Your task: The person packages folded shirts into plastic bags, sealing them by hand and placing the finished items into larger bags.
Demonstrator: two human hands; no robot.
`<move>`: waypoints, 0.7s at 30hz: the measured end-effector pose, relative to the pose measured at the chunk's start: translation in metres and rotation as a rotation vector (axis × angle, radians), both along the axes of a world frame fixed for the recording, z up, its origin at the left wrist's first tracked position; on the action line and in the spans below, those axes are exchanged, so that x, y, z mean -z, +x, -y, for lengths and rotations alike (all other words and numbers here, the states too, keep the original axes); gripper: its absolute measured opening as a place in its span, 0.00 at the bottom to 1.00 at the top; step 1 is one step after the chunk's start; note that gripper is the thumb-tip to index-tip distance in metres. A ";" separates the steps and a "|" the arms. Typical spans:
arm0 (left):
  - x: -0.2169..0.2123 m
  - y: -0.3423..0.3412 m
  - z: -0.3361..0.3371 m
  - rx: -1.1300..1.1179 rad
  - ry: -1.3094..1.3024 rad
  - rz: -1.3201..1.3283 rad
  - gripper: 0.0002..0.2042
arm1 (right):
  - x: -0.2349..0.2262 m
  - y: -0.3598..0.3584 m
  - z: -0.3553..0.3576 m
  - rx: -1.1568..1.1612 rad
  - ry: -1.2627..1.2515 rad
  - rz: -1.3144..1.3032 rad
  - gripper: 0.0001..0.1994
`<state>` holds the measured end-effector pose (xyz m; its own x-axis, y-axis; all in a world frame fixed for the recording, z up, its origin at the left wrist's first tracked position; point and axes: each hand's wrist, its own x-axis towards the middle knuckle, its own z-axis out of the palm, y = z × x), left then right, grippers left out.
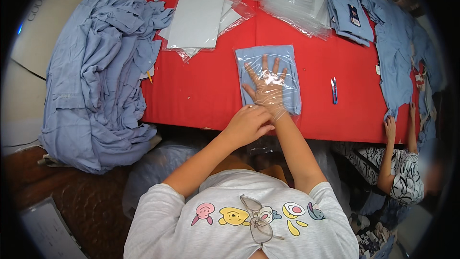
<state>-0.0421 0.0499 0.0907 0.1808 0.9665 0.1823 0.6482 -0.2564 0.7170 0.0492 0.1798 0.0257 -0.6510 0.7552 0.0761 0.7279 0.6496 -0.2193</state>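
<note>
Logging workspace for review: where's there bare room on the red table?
Bare tabletop: between the heaped blue garments and the bagged garment; between it and the blue snips. Crowded: far edge, under white boards and clear bags.

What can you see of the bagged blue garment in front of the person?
Light blue fabric garment, folded into a neat rectangle inside a glossy, crinkled clear bag. It lies flat on the red table, near the front edge, slightly turned. The right grip spreads flat on it under the film; the left grip is at the bag's near end.
</note>
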 end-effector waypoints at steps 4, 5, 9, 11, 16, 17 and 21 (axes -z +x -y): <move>0.027 -0.034 0.003 -0.296 -0.043 0.150 0.10 | 0.019 0.000 0.001 -0.084 0.081 -0.090 0.31; 0.036 -0.042 -0.001 -0.384 -0.054 0.201 0.10 | 0.012 -0.002 0.004 -0.080 0.064 -0.084 0.29; 0.084 -0.073 -0.035 -0.775 -0.371 0.796 0.12 | 0.012 0.003 0.001 -0.282 0.068 -0.184 0.21; 0.082 -0.081 -0.050 -0.804 -0.450 0.831 0.14 | 0.010 0.004 0.000 -0.323 0.050 -0.135 0.21; 0.070 -0.077 -0.062 -0.822 -0.397 0.261 0.16 | 0.006 0.016 -0.005 -0.364 -0.092 -0.141 0.21; 0.069 -0.077 -0.063 -0.821 -0.368 0.114 0.16 | 0.010 0.015 -0.003 -0.289 -0.105 -0.144 0.21; 0.071 -0.076 -0.068 -0.826 -0.366 0.025 0.16 | 0.022 0.014 -0.002 0.100 0.008 -0.357 0.36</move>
